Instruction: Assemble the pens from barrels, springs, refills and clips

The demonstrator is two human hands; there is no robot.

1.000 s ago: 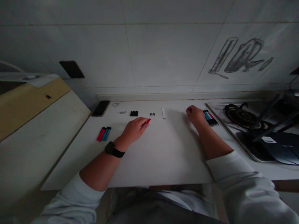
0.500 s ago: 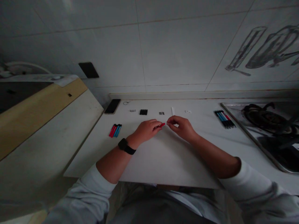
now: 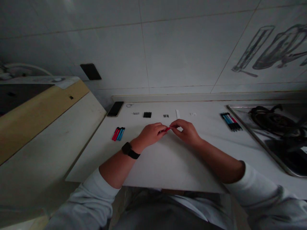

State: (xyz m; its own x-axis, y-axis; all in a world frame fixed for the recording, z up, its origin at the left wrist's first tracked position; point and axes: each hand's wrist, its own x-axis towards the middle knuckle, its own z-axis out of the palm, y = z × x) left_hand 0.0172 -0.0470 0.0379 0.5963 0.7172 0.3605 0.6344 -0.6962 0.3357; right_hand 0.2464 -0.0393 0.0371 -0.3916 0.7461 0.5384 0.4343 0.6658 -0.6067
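My left hand [image 3: 150,134] is closed around a short red pen barrel [image 3: 167,129], whose right end sticks out past the fingertips. My right hand [image 3: 187,131] pinches at that end, thumb and forefinger together; whatever small piece lies between them is too small to make out. Beyond the hands are a row of small springs [image 3: 136,113], several black pen grips [image 3: 147,114], little dark pieces [image 3: 166,116], a white strip [image 3: 177,114] and tiny white pieces [image 3: 193,114]. Red and blue pen barrels [image 3: 118,134] with black ends lie left of my left hand.
A phone [image 3: 115,109] and a thin ring [image 3: 129,105] lie at the back left of the white tabletop [image 3: 172,169]. Several pens [image 3: 231,122] lie at the right, beside a gas stove [image 3: 275,127]. A tiled wall [image 3: 177,54] closes off the back.
My right hand has moved slightly left, so its fingertips now meet the end of the red pen barrel. My left hand stays almost where it was.
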